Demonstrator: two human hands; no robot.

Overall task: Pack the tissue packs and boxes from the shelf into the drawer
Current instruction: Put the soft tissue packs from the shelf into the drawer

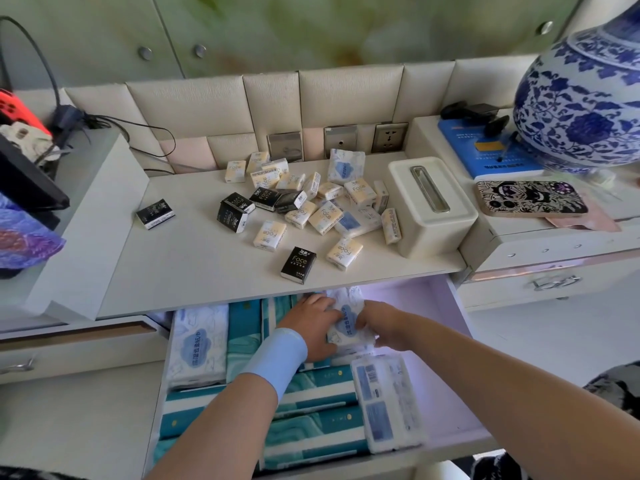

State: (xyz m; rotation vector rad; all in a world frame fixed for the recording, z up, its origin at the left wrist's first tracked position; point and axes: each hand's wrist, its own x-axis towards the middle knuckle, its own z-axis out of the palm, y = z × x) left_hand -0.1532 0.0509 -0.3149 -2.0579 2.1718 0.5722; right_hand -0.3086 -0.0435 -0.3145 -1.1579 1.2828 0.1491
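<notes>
Head view: both hands are down in the open drawer (446, 344), meeting on one soft tissue pack (346, 320), white with a blue cloud print. The left hand (313, 327), with a pale blue wristband (277, 358) on its wrist, lies against the pack's left side with its fingers bent onto it. The frame is blurred there, so this seems a grip rather than a flat press. The right hand (381, 325) clasps the pack's right edge.

The pack sits toward the back of the drawer, on top of the teal boxes (311, 420) that lie in rows along the drawer floor. A second white pack (199, 344) lies at the drawer's left side. A third pack (388, 407), barcode side up, lies at the right, nearer the front.

Above the drawer, the shelf (194, 268) carries a loose scatter of small tissue packs (325, 216), cream ones and black ones, some lying on others. One black pack (156, 213) lies well apart at the left. A cream tissue box (431, 206) stands just right of the scatter.

On the raised cabinet to the right, a blue-and-white vase (581, 105) stands beside a blue booklet (485, 150), with a patterned phone (531, 199) in front of them.
</notes>
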